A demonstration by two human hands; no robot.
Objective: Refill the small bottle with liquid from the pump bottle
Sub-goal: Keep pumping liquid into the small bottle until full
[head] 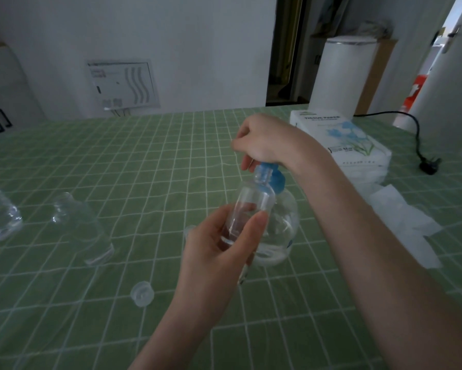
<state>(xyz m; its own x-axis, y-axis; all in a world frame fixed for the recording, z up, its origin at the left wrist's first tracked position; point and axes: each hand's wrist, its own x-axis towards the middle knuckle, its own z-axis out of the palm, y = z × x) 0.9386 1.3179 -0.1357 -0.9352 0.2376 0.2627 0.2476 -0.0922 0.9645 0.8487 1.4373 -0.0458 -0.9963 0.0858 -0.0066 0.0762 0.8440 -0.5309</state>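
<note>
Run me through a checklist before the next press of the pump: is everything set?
1. Left hand grip on the small bottle: ok, fingers and thumb curl round its lower half.
2. Small bottle's neck at the blue pump head: ok, tucked right under it; exact line-up with the outlet, cannot tell.
3. Right hand on top of the pump head: ok, fingers curled over it.
4. Pump bottle upright on the green tablecloth: ok.
5. Room in the small bottle: ok, only a little liquid at its bottom.
6. Clear cap out of the way: ok, lying on the cloth, apart from both bottles.
</note>
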